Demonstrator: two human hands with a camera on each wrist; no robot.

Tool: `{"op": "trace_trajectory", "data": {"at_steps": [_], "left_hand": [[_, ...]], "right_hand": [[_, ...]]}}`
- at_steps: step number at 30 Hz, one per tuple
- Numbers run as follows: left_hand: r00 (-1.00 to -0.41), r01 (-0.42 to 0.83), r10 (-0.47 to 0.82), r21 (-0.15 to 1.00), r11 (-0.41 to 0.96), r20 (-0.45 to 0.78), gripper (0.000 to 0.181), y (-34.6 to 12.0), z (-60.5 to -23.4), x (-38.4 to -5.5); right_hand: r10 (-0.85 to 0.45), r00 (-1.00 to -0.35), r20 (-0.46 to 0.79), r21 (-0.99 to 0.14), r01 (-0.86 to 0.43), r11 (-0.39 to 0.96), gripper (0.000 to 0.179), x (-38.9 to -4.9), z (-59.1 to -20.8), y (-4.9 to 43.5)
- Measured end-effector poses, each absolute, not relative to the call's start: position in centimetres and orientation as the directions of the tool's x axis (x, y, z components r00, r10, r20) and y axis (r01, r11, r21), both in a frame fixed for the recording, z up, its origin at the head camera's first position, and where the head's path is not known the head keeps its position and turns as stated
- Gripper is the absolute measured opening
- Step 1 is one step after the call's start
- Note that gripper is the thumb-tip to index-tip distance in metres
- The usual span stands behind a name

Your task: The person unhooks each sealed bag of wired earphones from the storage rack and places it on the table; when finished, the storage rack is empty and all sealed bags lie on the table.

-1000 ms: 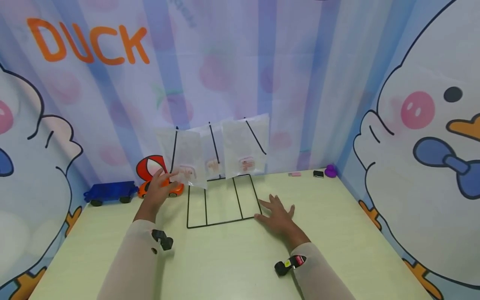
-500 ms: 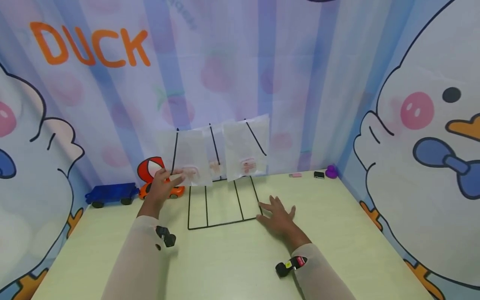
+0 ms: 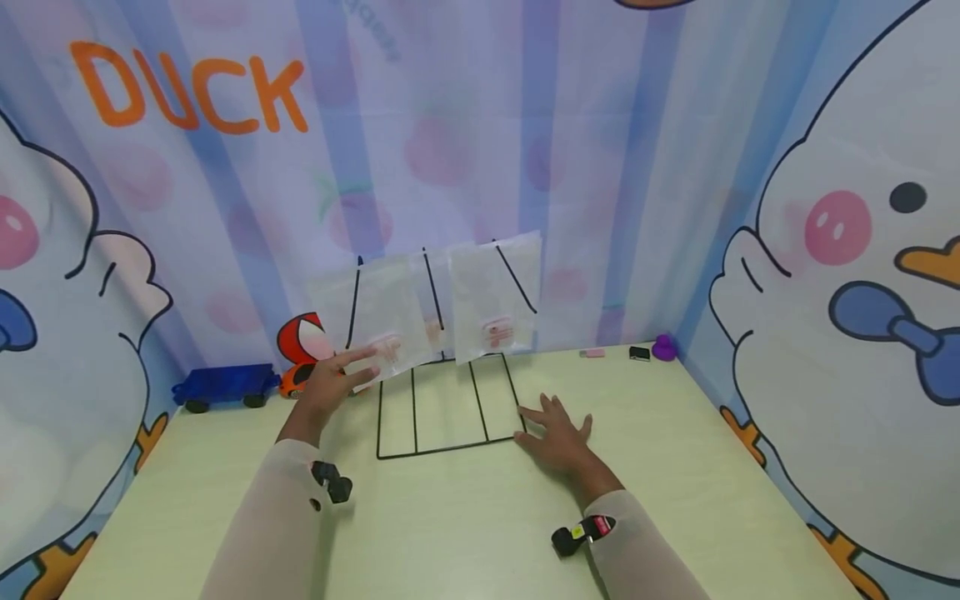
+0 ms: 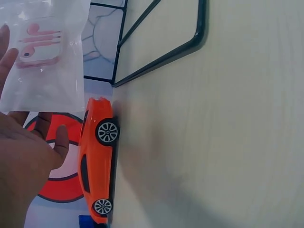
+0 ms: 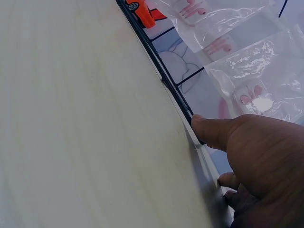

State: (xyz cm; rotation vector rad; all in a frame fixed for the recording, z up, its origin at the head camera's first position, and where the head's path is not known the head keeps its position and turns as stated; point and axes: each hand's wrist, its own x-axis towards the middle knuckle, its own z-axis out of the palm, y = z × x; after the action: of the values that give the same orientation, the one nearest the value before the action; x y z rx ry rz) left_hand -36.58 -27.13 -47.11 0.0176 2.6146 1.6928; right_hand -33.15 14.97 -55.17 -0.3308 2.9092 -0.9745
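Note:
Three clear plastic bags, each with pink wired earphones in a case, hang on a black wire rack (image 3: 433, 452). My left hand (image 3: 328, 385) is at the lower left corner of the left bag (image 3: 390, 312). In the left wrist view, one digit lies before this earphone bag (image 4: 52, 88) while other fingers pass behind its edge. The middle bag (image 3: 431, 292) is partly covered by the others; the right bag (image 3: 495, 292) hangs nearly straight. My right hand (image 3: 558, 437) touches the rack's right front corner with spread fingers, its thumb (image 5: 209, 130) on the frame.
An orange toy car (image 4: 99, 159) stands left of the rack, beside a blue toy wagon (image 3: 227, 387). At the back right lie a pink piece (image 3: 592, 353), a small black item (image 3: 639, 353) and a purple toy (image 3: 663, 347). A printed curtain hangs behind.
My left hand has moved slightly right, more onto the left bag. That bag's lower end has swung and now tilts down toward the hand. The right hand stays at the rack.

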Motion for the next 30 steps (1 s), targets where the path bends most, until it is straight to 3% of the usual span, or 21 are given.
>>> {"op": "trace_trajectory", "data": {"at_steps": [7,24,30], "left_hand": [[-0.998,0.052,0.056,0.919,0.390,0.033,0.060,-26.7,-48.4,-36.3],[-0.996,0.029,-0.062,0.912,0.409,0.060,0.051,-26.6,-49.3,-34.2],[-0.987,0.087,-0.092,0.914,0.397,0.134,0.049,-26.3,-49.4,-32.9]], "right_hand": [[-0.221,-0.975,0.022,-0.607,-0.189,0.772,0.054,-33.1,-54.9,14.9],[-0.217,-0.976,0.016,-0.601,-0.183,0.778,0.053,-33.2,-55.1,14.7],[-0.210,-0.977,0.022,-0.600,-0.181,0.779,0.053,-33.2,-55.1,14.8]]}}
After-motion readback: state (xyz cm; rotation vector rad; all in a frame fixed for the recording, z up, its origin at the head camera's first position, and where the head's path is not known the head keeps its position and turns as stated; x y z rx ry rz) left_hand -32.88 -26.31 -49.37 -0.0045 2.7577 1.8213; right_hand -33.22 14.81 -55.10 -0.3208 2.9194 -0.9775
